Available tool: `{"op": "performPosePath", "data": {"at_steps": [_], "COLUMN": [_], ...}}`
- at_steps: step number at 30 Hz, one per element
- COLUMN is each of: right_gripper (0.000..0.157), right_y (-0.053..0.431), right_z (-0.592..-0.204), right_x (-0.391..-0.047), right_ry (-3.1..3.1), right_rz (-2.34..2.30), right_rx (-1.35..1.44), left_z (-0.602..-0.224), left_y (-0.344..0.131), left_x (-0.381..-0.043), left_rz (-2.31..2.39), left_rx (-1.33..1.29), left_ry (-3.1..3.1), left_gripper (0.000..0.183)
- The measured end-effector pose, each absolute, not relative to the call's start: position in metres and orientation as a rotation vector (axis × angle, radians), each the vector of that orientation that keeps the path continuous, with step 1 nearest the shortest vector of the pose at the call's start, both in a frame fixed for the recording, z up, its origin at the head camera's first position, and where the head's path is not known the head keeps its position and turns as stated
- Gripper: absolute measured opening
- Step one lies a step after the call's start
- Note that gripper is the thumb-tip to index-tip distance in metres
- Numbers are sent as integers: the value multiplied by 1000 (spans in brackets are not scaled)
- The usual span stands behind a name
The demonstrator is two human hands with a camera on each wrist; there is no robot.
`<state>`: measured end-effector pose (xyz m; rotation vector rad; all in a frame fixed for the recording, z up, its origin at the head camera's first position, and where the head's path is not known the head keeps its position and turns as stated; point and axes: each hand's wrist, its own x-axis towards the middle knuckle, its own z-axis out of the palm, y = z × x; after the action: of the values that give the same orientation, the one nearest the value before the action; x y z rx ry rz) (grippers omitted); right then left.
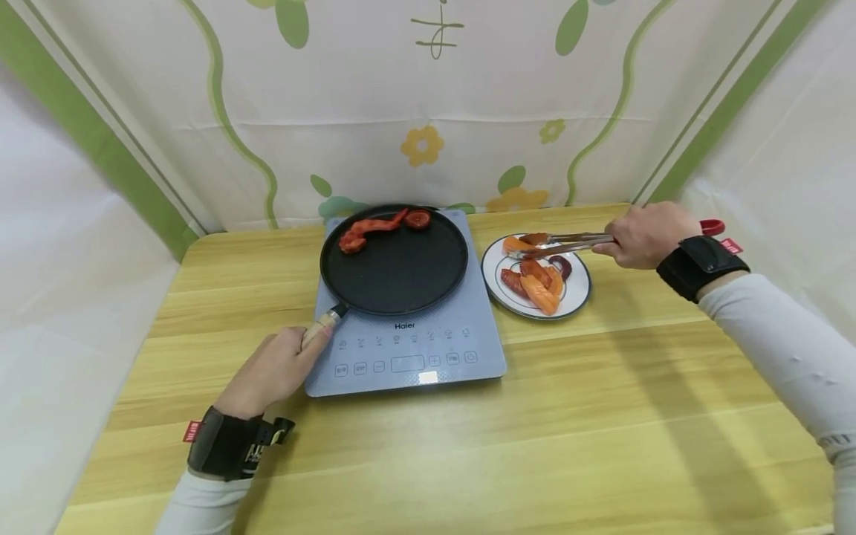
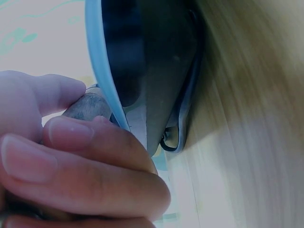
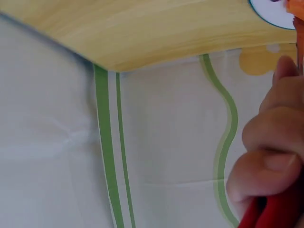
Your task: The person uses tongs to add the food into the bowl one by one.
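Observation:
My left hand [image 1: 274, 373] grips the wooden handle [image 1: 319, 329] of a flat black frying pan [image 1: 414, 271]. In the pan lie a long red piece of food [image 1: 366, 229] and a round dark-red slice [image 1: 417, 219], both toward the far side. My right hand [image 1: 650, 234] holds metal tongs [image 1: 580, 242] with a red end [image 3: 280, 211]. Their tips are over the far left of a white plate [image 1: 493, 286], at an orange piece [image 1: 513, 244]; whether they grip it I cannot tell. Orange and reddish-brown pieces [image 1: 540, 291] and a dark purple piece [image 1: 560, 266] lie nearer the plate's middle.
Beneath the pan is a grey Haier induction cooktop [image 1: 408, 375] with its control panel toward me. Everything stands on a wooden table [image 1: 435, 461]. A white curtain [image 1: 374, 89] with green and yellow patterns closes off the back; white sheets hang at both sides.

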<state>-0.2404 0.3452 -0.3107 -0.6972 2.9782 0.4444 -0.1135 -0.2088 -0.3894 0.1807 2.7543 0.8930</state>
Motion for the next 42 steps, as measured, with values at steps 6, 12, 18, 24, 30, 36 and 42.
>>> {"op": "performPosePath", "data": {"at_steps": [6,12,18,24,30,36,42], "right_gripper": [42,44,46,45,44,41,41], "right_y": [345,347,350,351,353,353,354], "right_z": [-315,-317,-317,-318,-321,-323,-328], "right_x": [-239,-235,-236,-237,-236,-235,-233], "right_ry": [2994,2983,2963,2956,2963,2979,2994], "right_rz": [435,443,379,311,263,247,256], "right_rx": [-714,-684,-627,-595,-570,-580,-588], "left_z": [-390,-390,-391,-391,-390,-391,-393], "left_y": [-209,-209,-209,-209,-209,-209,-209], "left_x": [-114,-113,-114,-115,-115,-115,-116], "left_rz": [896,895,888,891,894,881,871], "left_rx": [177,159,172,175,182,177,176], "left_ry": [2758,2745,2750,2751,2753,2762,2766], "left_gripper": [61,62,61,60,59,61,61]}}
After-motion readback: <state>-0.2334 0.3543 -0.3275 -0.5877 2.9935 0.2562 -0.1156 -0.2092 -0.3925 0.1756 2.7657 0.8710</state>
